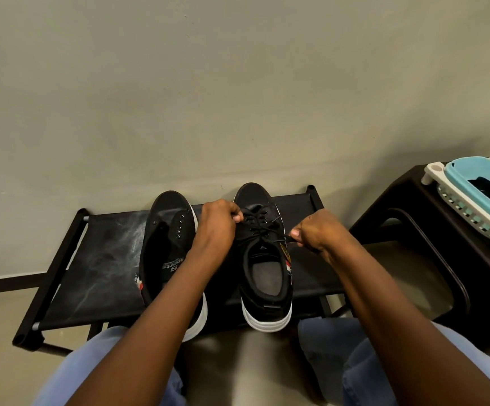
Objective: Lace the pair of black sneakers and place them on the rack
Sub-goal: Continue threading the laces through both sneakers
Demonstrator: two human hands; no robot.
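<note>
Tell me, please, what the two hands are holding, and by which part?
Both hold the thin black lace of the right-side black canvas sneaker: left hand pinches one end, right hand the other.

both sneakers sit side by side on the rack (106, 259) (laced sneaker (265, 271) right of unlaced sneaker (164, 247)), stool (431, 259) with basket (478, 197) to the rack's right

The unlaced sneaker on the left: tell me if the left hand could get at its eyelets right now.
Probably yes. The unlaced sneaker sits right beside the left hand on the rack, eyelets uncovered. But that hand is pinching a lace end on the right sneaker, so it must let go first.
</note>
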